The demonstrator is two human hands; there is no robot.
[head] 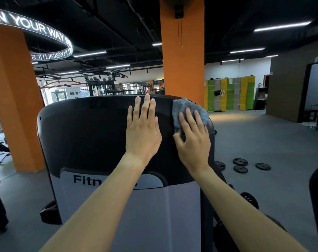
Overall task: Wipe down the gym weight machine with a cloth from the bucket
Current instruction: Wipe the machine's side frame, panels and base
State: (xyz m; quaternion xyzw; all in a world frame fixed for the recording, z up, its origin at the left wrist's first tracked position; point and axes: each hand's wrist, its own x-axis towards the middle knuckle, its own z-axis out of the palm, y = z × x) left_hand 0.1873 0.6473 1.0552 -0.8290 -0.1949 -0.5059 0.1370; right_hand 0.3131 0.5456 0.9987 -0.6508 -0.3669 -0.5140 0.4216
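An orange pillar (181, 51) stands straight ahead of me and a second pillar (12, 97) to my left, under a black ceiling (118, 19) lit by white strip lights (281, 26). A lit ring sign (36, 28) hangs upper left. Green, yellow and grey lockers (231, 93) line the far wall; black weight plates (240, 161) lie on the grey floor (263, 139) to my right.

The weight machine (85, 135) has a black top that looks like smooth, matt plastic, with a soft shine near its edge. Its lower panel (154, 224) is pale grey and smooth. The cloth (183, 108) is grey, soft and fuzzy. The floor (263, 139) is dark and matt, maybe rubber.
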